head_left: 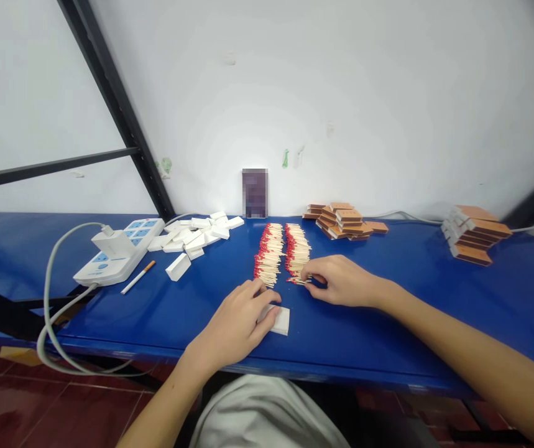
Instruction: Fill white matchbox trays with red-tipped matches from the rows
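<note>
Two rows of red-tipped matches (281, 251) lie on the blue table (416, 292) in front of me. My right hand (339, 281) rests at the near end of the right row, fingers pinched on a few matches. My left hand (239, 323) lies closed over a small white inner matchbox tray (280, 321), holding it against the table just below the left row.
A heap of white inner trays (196, 236) lies at back left, beside a white power strip (117, 252) with cables and a cigarette (138, 277). Brown matchbox sleeves are stacked at back centre (344, 221) and back right (474, 233). A black metal frame (117, 106) leans at the wall.
</note>
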The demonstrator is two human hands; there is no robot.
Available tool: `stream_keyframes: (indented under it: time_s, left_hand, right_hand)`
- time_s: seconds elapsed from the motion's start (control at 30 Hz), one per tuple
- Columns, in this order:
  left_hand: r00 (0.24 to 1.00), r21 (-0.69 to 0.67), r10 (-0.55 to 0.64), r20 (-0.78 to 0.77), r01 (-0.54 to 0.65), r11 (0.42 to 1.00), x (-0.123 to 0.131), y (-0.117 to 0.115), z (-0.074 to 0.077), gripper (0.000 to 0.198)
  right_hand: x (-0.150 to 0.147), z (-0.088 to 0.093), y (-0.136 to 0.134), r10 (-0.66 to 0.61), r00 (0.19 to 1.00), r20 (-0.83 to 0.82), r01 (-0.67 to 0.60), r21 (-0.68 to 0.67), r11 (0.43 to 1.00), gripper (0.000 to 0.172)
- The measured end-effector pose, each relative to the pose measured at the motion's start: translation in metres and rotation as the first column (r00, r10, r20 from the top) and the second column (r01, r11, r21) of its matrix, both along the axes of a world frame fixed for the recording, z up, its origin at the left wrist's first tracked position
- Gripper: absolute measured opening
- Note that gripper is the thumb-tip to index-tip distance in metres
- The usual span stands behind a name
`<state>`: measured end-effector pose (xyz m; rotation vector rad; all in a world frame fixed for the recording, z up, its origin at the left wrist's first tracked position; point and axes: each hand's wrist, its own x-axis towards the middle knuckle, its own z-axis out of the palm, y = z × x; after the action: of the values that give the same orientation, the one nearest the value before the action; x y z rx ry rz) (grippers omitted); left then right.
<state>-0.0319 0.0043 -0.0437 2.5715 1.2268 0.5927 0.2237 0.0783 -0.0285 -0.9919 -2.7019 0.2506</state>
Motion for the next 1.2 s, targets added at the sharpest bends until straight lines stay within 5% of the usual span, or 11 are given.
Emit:
stream_keyframes:
  time_s: [1.2]
  left_hand:
    - [1.000,-0.009,-0.003,0.005,0.003,1.000,0.0008,-0.0006,0.0018,0.021]
  right_hand:
    - [-0.0051,-0.0002,-0.0045,0.043,0.999,-0.012,-0.043,-0.047,0.998,0.016]
